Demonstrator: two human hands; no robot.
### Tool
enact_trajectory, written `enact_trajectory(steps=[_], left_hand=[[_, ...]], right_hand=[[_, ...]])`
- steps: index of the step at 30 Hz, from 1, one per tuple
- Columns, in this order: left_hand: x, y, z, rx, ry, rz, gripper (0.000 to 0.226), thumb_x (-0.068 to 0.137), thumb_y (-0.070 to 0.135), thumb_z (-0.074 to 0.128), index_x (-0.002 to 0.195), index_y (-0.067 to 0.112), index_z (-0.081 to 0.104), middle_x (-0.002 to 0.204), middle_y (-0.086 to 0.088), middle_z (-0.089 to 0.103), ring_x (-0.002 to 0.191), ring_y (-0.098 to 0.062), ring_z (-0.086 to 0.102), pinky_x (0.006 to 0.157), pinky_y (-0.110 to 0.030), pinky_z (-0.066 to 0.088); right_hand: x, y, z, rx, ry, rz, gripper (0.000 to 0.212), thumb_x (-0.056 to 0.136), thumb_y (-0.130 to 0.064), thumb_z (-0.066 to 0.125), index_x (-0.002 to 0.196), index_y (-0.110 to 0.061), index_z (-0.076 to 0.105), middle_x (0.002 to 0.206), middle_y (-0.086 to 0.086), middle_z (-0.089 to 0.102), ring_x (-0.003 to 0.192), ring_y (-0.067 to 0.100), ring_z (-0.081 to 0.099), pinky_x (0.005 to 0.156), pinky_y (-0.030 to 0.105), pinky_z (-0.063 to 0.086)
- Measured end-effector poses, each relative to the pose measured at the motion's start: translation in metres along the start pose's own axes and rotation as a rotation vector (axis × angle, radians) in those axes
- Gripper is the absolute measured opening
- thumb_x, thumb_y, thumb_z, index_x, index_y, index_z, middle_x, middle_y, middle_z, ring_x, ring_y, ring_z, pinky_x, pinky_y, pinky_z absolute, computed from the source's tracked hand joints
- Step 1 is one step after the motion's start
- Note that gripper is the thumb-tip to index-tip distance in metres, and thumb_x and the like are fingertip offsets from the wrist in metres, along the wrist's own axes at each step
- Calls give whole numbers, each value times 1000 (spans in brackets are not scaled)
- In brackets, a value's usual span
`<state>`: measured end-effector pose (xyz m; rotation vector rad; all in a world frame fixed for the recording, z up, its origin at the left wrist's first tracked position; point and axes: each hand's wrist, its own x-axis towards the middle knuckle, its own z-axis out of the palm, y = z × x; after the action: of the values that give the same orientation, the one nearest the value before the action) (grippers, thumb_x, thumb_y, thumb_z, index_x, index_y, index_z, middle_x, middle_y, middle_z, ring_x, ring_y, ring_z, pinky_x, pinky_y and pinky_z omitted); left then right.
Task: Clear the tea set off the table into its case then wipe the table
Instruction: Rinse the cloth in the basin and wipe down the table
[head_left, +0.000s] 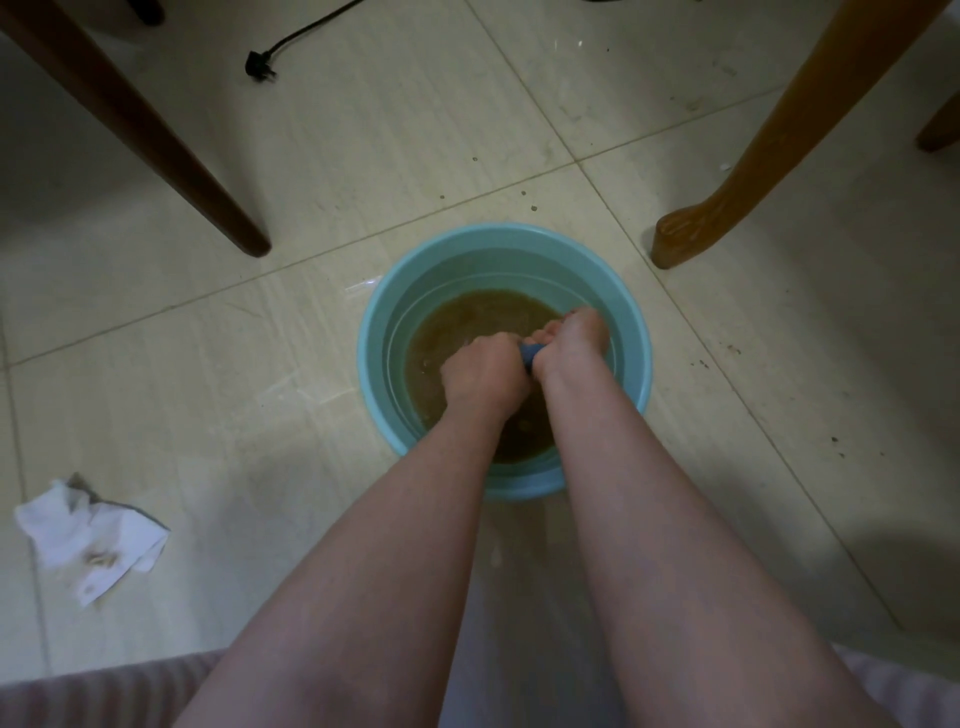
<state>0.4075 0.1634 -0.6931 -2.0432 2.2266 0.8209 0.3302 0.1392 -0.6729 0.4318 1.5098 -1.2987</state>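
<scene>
Both arms reach straight down into the blue bowl (375, 332) on the floor. The left hand (483, 371) and right hand (571, 343) sit side by side, fingers curled tight round a small blue cloth (532, 356) squeezed between them, above brown water (483, 317). A white rag (88, 540) lies far left of the fingers.

Most of the blue cloth (533, 355) is hidden from view.
</scene>
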Motion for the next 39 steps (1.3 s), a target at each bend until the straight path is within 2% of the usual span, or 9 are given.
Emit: enact_trajectory(steps=[4, 7, 10, 15, 23, 26, 31, 34, 39], left_hand=[[8, -2, -9, -74, -248, 28, 6, 84, 23, 58, 86, 17, 58, 96, -12, 68, 86, -29, 64, 69, -31, 46], [18, -7, -25, -172, -535, 51, 31, 74, 22, 76, 100, 14, 61, 99, -10, 67, 86, -26, 63, 71, -30, 48], [22, -12, -26, -142, -422, 111, 25, 75, 18, 73, 96, 17, 60, 98, -11, 66, 82, -24, 60, 67, -28, 45], [11, -6, -6, -527, -494, -66, 12, 92, 2, 48, 97, 7, 58, 76, -12, 65, 52, -21, 66, 49, -35, 58], [3, -15, -17, -1003, -941, -253, 27, 99, 27, 44, 76, 14, 50, 42, 7, 28, 28, -4, 20, 35, -8, 13], [3, -14, -19, -1130, -1041, -270, 30, 99, 28, 38, 71, 17, 42, 40, 8, 27, 26, -3, 18, 37, -9, 9], [-6, -11, -12, -979, -900, -264, 23, 89, 15, 45, 67, 17, 40, 44, 5, 27, 29, -7, 19, 36, -10, 13], [-2, -5, -8, -622, -643, -125, 12, 74, 8, 55, 68, 15, 47, 53, -4, 42, 41, -17, 39, 43, -20, 30], [-16, 9, 5, -325, -156, -127, 14, 90, 26, 45, 89, 18, 58, 93, -7, 65, 86, -27, 64, 71, -32, 47]], right_hand=[[1, 0, -6, 20, 57, 59, 34, 93, -8, 31, 62, -17, 25, 60, 0, 25, 47, 15, 23, 43, 19, 25], [6, -6, -12, 121, 115, 134, 32, 95, -13, 31, 64, -19, 28, 62, 1, 29, 52, 16, 25, 48, 21, 29], [11, -10, -15, 279, 110, 213, 34, 93, -8, 33, 60, -17, 30, 58, 0, 33, 50, 16, 29, 57, 24, 32], [18, -7, -19, 124, -121, 63, 37, 94, -25, 56, 62, -16, 39, 59, 0, 41, 55, 16, 43, 58, 26, 41], [18, -17, -40, -135, -709, 33, 25, 86, -34, 58, 103, -15, 60, 134, 21, 52, 114, 33, 56, 99, 45, 45], [13, -17, -39, -98, -839, 35, 14, 85, -25, 57, 96, -16, 56, 107, 13, 69, 97, 27, 68, 86, 42, 53], [9, -9, -24, -393, -704, -97, 24, 91, -23, 64, 72, -19, 49, 49, -5, 42, 43, 8, 42, 52, 24, 42], [7, -1, -16, -400, -483, -131, 44, 90, -36, 63, 56, -22, 39, 41, -5, 27, 35, 10, 24, 44, 24, 26], [1, 8, -3, -365, -147, -299, 32, 88, -15, 47, 58, -21, 38, 44, -4, 30, 38, 12, 26, 43, 23, 26]])
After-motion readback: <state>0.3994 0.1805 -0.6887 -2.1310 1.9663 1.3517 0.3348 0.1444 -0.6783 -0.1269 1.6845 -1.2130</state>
